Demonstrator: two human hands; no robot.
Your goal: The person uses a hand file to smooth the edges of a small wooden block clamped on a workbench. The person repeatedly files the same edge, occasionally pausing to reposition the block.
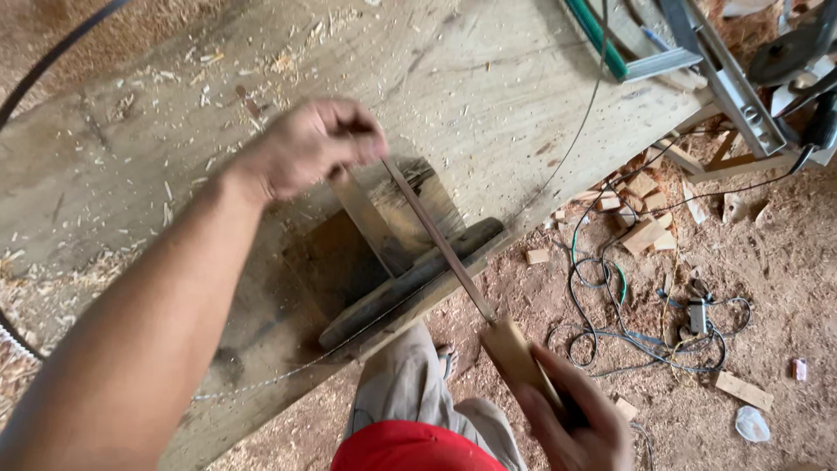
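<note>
your left hand (305, 144) is curled shut on the far tip of a long, narrow metal blade (436, 237), and your right hand (571, 414) is wrapped around its pale wooden handle (516, 353) close to your body. the blade is thin, dull grey-brown and straight, and it runs on a slant from upper left to lower right, crossing over a dark, rounded wooden bar (410, 283) that lies along the near edge of the workbench (488, 78); whether the blade touches the bar or rides just above it is hard to tell. just behind the blade a flat grey strip (370, 222) leans against a worn, dark patch of the bench top. the bench is a broad, weathered plank surface, littered with pale wood shavings and chips toward its left side. past its near edge you see a floor of reddish sawdust (767, 262), with wood offcuts (645, 231) scattered beside the bench corner and a tangle of dark and green cables (645, 336) lying near your right hand. metal rails (732, 87) and a green tube (597, 35) sit at the bench's far right corner. your knee in grey trousers (410, 375) is tucked under the bench edge, right below the handle.
</note>
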